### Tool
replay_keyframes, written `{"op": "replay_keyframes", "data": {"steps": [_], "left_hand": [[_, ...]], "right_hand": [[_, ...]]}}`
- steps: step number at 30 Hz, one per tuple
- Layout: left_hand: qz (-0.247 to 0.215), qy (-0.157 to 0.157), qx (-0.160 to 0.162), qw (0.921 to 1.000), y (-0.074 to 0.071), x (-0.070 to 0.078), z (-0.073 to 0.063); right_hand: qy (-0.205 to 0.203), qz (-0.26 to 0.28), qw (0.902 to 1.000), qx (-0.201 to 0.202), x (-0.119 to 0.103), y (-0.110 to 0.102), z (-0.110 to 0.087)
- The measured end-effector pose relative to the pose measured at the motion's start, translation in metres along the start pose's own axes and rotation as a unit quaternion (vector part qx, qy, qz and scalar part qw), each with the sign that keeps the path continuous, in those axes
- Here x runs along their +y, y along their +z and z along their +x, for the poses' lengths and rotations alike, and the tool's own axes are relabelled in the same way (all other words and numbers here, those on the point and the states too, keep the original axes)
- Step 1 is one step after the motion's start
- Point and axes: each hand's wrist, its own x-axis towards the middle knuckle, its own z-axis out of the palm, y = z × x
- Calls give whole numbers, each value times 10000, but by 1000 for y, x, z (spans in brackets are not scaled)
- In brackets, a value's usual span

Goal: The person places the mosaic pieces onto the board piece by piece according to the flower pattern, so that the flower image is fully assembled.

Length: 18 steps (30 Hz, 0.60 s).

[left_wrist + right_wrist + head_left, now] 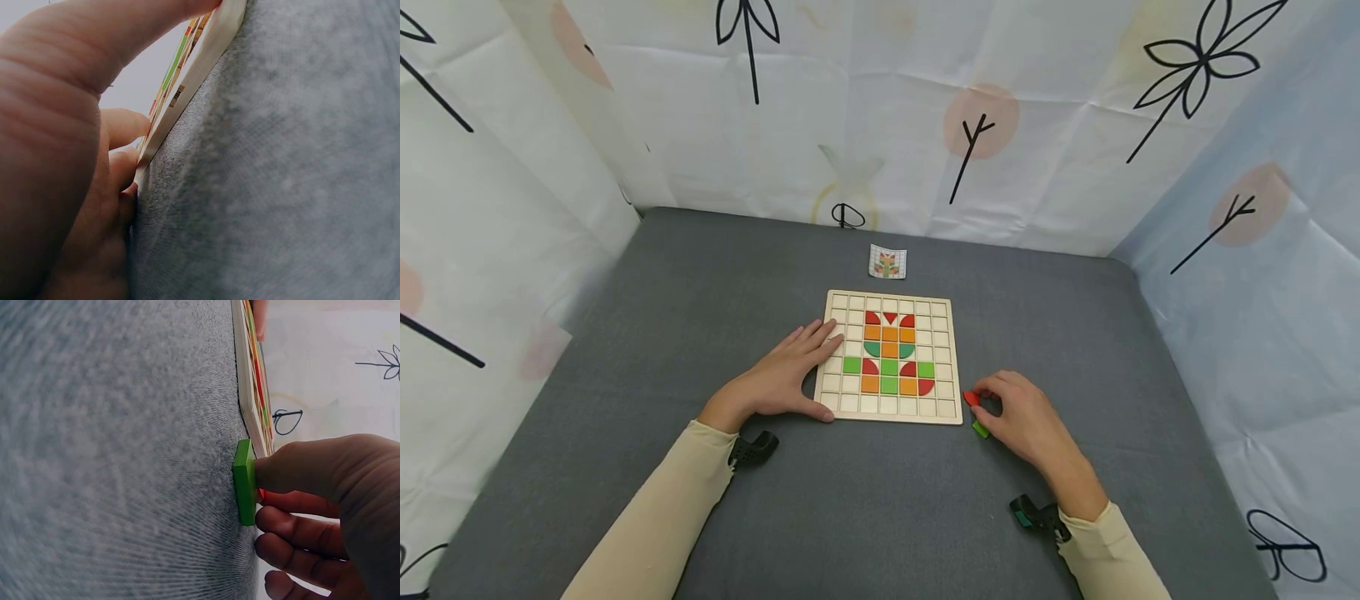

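A square wooden grid board lies on the table, with red, orange and green mosaic tiles in its middle cells. My left hand rests spread along its left side, fingers on the left rim and thumb at the lower left corner. By the board's lower right corner, my right hand pinches a red tile between thumb and index finger. A green square tile is right beside the thumb in the right wrist view, low at the table surface. Fingers hide most of the red tile there.
A small pattern card with a coloured grid picture lies behind the board. The grey table extends around everything. White printed cloth hangs along the table's back and sides.
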Motion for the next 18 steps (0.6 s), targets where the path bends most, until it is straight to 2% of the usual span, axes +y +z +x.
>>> {"op": "replay_keyframes", "data": {"steps": [18], "left_hand": [[-31,11,16,10000,-2,2,0]], "right_hand": [[101,33,9999,50,-2,-12,5]]}}
